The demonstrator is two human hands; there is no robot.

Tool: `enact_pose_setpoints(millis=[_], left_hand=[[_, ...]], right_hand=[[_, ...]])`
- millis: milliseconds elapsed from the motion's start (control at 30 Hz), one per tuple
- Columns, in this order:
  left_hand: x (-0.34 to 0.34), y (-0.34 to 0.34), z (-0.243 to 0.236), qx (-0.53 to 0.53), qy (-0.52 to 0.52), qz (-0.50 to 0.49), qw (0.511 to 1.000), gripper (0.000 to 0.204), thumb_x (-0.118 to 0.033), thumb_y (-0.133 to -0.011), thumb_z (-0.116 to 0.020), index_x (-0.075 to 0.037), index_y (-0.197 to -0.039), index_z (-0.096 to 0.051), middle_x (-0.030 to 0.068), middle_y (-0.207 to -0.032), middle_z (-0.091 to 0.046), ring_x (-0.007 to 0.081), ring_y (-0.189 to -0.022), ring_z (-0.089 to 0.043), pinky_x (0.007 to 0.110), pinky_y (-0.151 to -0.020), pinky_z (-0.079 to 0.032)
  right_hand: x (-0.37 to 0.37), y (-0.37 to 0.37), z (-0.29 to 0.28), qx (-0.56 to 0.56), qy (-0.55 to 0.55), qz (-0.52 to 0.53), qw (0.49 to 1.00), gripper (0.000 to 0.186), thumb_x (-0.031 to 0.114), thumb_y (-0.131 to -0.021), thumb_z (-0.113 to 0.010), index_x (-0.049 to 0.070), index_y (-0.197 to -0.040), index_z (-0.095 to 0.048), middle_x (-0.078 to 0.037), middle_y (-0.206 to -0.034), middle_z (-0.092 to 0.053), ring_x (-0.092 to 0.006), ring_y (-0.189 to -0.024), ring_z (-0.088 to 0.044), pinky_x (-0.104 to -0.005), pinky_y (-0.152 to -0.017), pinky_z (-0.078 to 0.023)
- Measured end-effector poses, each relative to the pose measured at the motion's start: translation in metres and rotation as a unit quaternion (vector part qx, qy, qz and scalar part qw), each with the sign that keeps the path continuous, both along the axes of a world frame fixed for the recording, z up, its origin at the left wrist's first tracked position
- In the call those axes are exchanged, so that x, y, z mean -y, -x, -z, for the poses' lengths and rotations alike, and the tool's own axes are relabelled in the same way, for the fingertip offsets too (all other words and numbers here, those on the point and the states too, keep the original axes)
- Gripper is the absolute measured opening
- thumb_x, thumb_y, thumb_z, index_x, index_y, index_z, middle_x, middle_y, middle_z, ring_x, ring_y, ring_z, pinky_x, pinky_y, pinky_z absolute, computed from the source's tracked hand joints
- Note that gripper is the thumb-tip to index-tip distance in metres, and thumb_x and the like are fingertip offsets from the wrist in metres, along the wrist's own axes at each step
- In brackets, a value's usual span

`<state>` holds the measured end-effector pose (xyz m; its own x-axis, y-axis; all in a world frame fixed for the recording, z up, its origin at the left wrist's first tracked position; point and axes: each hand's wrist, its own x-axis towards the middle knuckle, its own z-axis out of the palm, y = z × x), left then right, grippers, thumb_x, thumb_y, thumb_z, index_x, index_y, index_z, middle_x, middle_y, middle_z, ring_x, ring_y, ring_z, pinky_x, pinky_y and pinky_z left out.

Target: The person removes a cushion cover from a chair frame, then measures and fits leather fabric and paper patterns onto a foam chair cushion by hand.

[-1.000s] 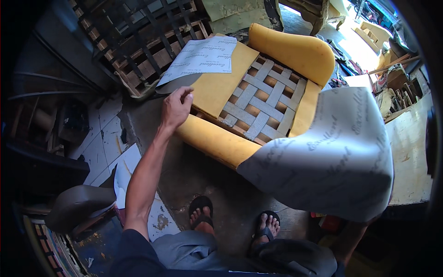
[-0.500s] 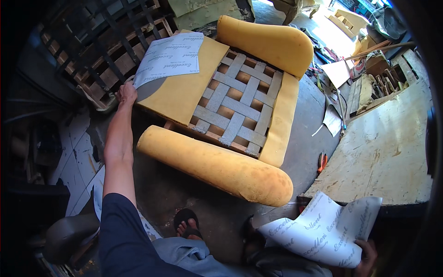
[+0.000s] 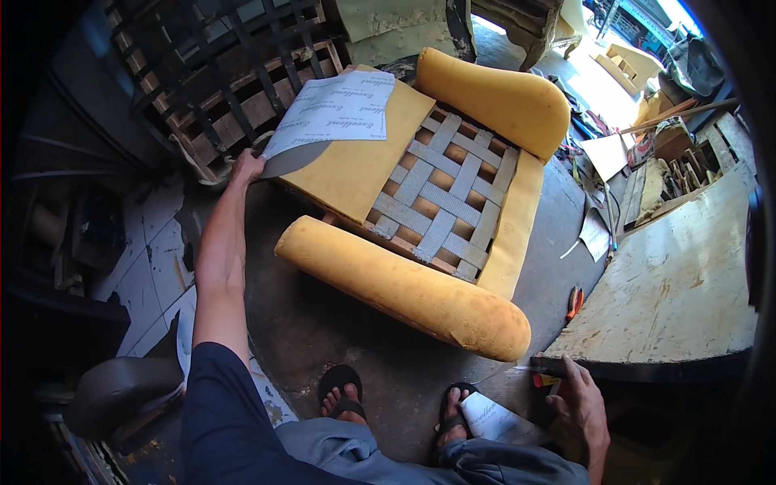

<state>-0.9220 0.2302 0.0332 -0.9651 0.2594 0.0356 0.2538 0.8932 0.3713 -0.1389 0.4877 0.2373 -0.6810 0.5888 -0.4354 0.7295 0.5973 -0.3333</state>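
Observation:
My left hand [image 3: 248, 166] pinches the corner of a white printed sheet [image 3: 339, 105] with a grey underside. That sheet lies over the yellow foam panel [image 3: 368, 174] of a stripped armchair, its held edge curling up. At the lower right my right hand [image 3: 580, 402] has its fingers apart and holds nothing I can see. A small red and yellow thing [image 3: 546, 380] is beside its fingertips; its kind is unclear. Below and left of that hand, a second white printed piece [image 3: 493, 418] shows by my foot, partly in shadow.
The armchair has two yellow foam arms [image 3: 404, 287] and woven grey webbing [image 3: 444, 194]. A frame with black straps [image 3: 234, 89] stands behind it at left. Orange-handled pliers [image 3: 575, 303] lie by a worn wooden board [image 3: 663, 283]. Wood scraps [image 3: 691, 170] fill a box at right.
My right hand has let go of the second white sheet, which has dropped lower by my foot. The left hand keeps its corner of the first sheet. The whole view has shifted slightly.

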Motion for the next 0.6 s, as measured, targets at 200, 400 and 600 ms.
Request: enact_pose_setpoints(millis=[200, 400, 600], left_hand=[[0.001, 0.007, 0.047, 0.081, -0.145, -0.046, 0.985, 0.044, -0.044, -0.095, -0.065, -0.007, -0.119, -0.072, 0.0185, -0.125, -0.07, 0.0354, -0.114, -0.068, 0.045, -0.097, -0.052], [0.035, -0.014, 0.063, -0.137, -0.107, -0.063, 0.983, 0.032, -0.033, -0.105, -0.052, -0.012, -0.116, -0.073, 0.0208, -0.11, -0.073, 0.0445, -0.101, -0.068, 0.052, -0.09, -0.052], [0.042, -0.082, 0.015, -0.088, -0.445, -0.105, 0.885, 0.038, -0.032, -0.11, -0.05, 0.001, -0.118, -0.067, 0.0105, -0.099, -0.07, 0.0227, -0.088, -0.064, 0.038, -0.08, -0.052]], right_hand=[[-0.002, 0.045, 0.103, -0.155, 0.039, -0.033, 0.987, 0.124, 0.023, -0.07, -0.095, 0.004, -0.163, -0.016, -0.024, -0.161, -0.031, -0.0401, -0.147, -0.039, -0.046, -0.118, -0.041], [-0.008, 0.045, 0.181, -0.35, 0.205, 0.134, 0.904, 0.116, 0.019, -0.068, -0.097, 0.002, -0.159, -0.029, -0.019, -0.149, -0.042, -0.0343, -0.141, -0.045, -0.0431, -0.118, -0.038], [-0.011, 0.041, 0.186, -0.338, 0.235, 0.143, 0.9, 0.112, 0.018, -0.071, -0.096, 0.007, -0.16, -0.029, -0.018, -0.149, -0.042, -0.0334, -0.141, -0.045, -0.0429, -0.119, -0.037]])
